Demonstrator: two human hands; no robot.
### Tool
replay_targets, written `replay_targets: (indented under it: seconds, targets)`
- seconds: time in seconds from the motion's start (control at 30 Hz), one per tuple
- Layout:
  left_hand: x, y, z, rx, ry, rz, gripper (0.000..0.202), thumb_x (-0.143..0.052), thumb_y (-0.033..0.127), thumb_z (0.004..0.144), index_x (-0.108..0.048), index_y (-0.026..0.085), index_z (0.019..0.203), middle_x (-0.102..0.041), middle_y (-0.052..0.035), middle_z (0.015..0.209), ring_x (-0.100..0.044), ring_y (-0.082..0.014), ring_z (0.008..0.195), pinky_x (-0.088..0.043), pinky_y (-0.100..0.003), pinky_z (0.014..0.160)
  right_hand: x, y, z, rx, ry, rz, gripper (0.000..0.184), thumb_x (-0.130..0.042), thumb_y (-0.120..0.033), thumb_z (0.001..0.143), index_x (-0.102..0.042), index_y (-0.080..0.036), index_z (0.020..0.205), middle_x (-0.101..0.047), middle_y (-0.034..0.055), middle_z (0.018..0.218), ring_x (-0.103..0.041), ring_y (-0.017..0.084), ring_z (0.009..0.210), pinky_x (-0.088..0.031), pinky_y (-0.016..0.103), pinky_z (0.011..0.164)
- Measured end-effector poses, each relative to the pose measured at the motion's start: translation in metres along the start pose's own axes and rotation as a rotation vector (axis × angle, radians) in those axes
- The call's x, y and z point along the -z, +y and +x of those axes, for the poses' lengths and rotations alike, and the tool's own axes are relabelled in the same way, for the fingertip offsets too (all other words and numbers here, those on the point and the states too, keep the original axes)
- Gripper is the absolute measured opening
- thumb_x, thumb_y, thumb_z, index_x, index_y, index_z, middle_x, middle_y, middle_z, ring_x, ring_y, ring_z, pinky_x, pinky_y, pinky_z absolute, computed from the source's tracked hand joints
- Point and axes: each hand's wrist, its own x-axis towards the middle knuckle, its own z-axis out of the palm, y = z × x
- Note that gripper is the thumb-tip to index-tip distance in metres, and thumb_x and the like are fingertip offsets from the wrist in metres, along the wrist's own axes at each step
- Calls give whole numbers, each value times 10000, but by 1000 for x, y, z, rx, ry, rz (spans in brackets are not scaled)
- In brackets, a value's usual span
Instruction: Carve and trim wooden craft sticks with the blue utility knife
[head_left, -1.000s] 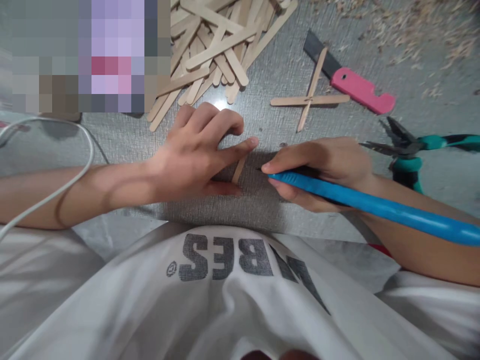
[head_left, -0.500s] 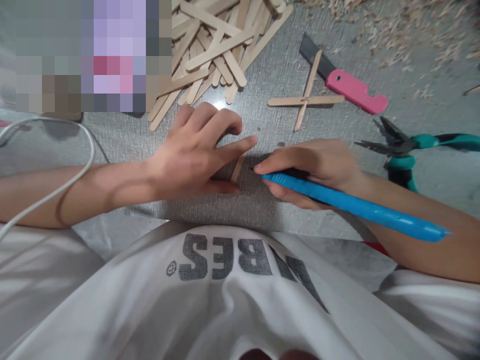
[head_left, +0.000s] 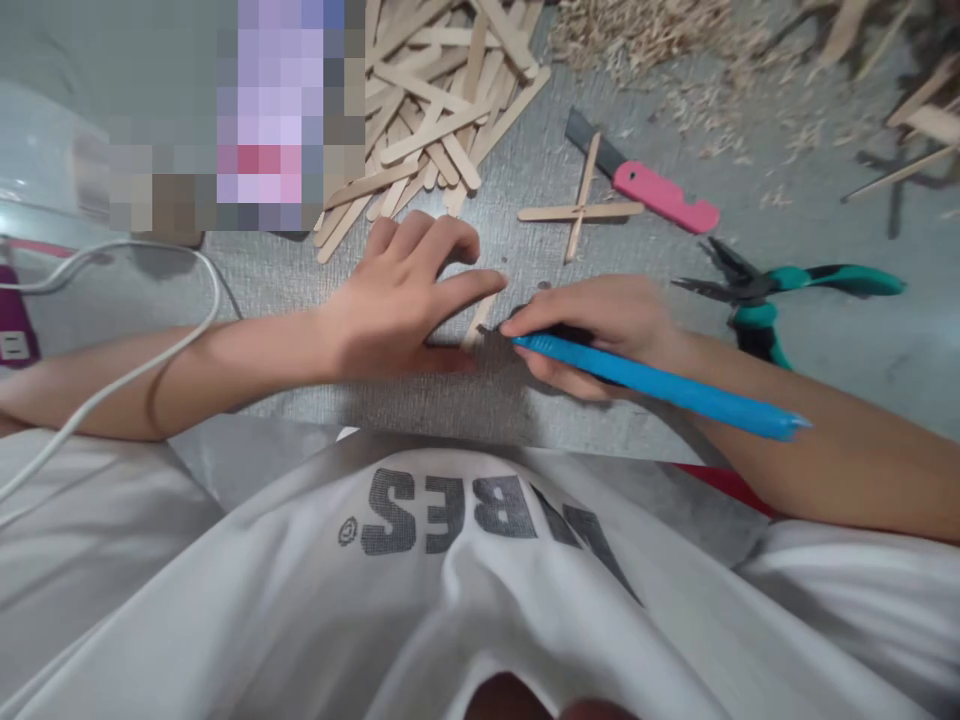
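Note:
My left hand (head_left: 401, 300) rests on the grey table (head_left: 487, 400), forefinger and thumb stretched out and pressing down a short wooden stick (head_left: 478, 322). My right hand (head_left: 592, 325) is closed around a long blue-handled tool (head_left: 660, 385), held like a pen. Its tip touches the stick's right edge, just under my left forefinger. The two hands almost meet at the stick.
A heap of wooden sticks (head_left: 435, 110) lies behind my left hand. Two crossed sticks (head_left: 579, 208), a pink utility knife (head_left: 652, 190) and teal-handled pliers (head_left: 780, 290) lie at the right. Wood shavings (head_left: 645, 40) cover the far side. A white cable (head_left: 120, 350) crosses my left forearm.
The view has tilted and pulled back a little. My right hand has brought the blue tool's tip leftward onto the stick. My left hand keeps holding the stick down.

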Motion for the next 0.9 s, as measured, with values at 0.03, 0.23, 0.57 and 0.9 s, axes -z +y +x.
replay_targets:
  seconds: [0.03, 0.23, 0.57, 0.9]
  targets:
    - [0, -2, 0, 1, 3, 7, 795, -939, 760, 920, -748, 292, 1535, -666, -177, 1607, -596, -531, 1533, -404, -750, 1299, 0, 1, 2, 49, -88, 38, 326, -657, -589, 1212, -809, -300, 1211, -725, -89, 667, -534, 106, 388, -472, 279, 438]
    - [-3, -12, 0, 23, 59, -40, 877, -1078, 661, 781, -685, 230, 1437, -670, -211, 1581, -608, -482, 1481, -435, -673, 1285, -5, 12, 4, 408, 366, -440, 196, -768, -519, 1109, -832, -363, 1209, -778, -34, 753, -656, 178, 522, -598, 359, 582]
    - [-1, 26, -2, 421, 149, -795, 575, -845, 210, 918, -626, 192, 1449, -775, 40, 819, -719, -152, 676, -543, -310, 726, -10, -2, 24, 330, 935, -440, 378, -746, -686, 1100, -721, -332, 1231, -799, 50, 994, -759, 269, 817, -679, 491, 840]
    - [-16, 41, 49, 401, 276, -1163, 160, -781, 249, 1095, -688, 170, 992, -749, 9, 679, -677, -96, 515, -471, -205, 536, 8, 3, 33, 286, 959, -487, 480, -659, -760, 1141, -702, -297, 1261, -795, 67, 1033, -780, 273, 903, -658, 446, 841]
